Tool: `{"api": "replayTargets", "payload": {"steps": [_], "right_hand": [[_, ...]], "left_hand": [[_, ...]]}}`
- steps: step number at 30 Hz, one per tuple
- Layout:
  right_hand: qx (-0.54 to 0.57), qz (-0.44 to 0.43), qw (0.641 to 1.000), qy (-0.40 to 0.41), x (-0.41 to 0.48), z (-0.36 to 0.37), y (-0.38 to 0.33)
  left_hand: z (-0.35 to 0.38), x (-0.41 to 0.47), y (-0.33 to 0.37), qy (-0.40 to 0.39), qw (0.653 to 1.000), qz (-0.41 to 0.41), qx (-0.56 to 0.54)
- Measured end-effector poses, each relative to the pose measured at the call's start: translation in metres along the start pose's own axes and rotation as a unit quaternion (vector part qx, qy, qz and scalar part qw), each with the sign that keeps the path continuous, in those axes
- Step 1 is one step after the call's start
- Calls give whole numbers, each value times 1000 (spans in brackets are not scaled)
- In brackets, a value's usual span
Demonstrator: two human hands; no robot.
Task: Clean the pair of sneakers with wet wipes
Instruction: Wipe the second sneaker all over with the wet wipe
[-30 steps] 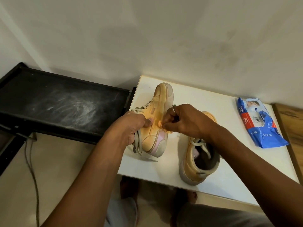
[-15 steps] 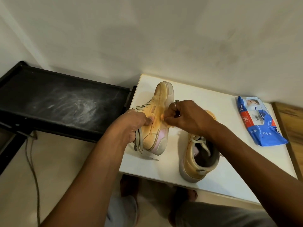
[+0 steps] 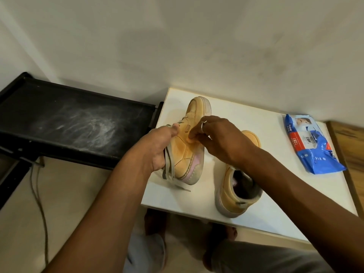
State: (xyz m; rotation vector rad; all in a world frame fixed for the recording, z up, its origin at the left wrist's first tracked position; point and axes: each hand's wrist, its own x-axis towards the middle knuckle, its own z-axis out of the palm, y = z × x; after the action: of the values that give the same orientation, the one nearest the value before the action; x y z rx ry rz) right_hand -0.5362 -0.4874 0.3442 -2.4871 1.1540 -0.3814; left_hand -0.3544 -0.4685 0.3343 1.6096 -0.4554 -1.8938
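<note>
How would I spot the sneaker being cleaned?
At the white table by the wall are two tan sneakers. The one being cleaned is the left sneaker, tipped on its side: the left hand grips it and the right hand pinches a small wad against it. The other sneaker stands upright.

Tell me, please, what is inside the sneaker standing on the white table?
The standing sneaker shows a dark lining and a small pale pink patch inside. Farther forward it is covered by its upper and the right forearm.
</note>
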Motion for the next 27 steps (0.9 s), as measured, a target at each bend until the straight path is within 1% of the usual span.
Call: {"api": "replayTargets", "payload": {"steps": [3, 5, 8, 10, 13, 16, 18, 21, 24, 27], "right_hand": [[-14, -71, 996, -42, -4, -2, -11], [-10, -81, 995, -58, -5, -4, -15], [46, -40, 996, -62, -7, -5, -16], [64, -9, 997, -47, -8, -4, -17], [54, 33, 998, -18, -12, 2, -18], [41, 60, 997, 17, -14, 7, -17], [39, 72, 996, 26, -15, 10, -17], [36, 36, 998, 23, -17, 13, -21], [30, -20, 999, -6, -19, 16, -26], [20, -23, 1000, -3, -16, 13, -26]], "left_hand": [[0, -1, 0, 6, 1000, -8, 4], [0, -2, 0, 9, 1000, -9, 7], [1, -3, 0, -1, 1000, -2, 3], [1, -4, -1, -3, 1000, 4, 5], [2, -4, 0, -6, 1000, 6, 1], [1, -5, 1, -10, 1000, 5, -4], [1, -5, 1, -10, 1000, 4, -2], [1, -3, 0, -4, 1000, 3, -3], [0, -3, -1, 6, 1000, -1, -5], [1, -3, -2, -4, 1000, -1, -5]]}}
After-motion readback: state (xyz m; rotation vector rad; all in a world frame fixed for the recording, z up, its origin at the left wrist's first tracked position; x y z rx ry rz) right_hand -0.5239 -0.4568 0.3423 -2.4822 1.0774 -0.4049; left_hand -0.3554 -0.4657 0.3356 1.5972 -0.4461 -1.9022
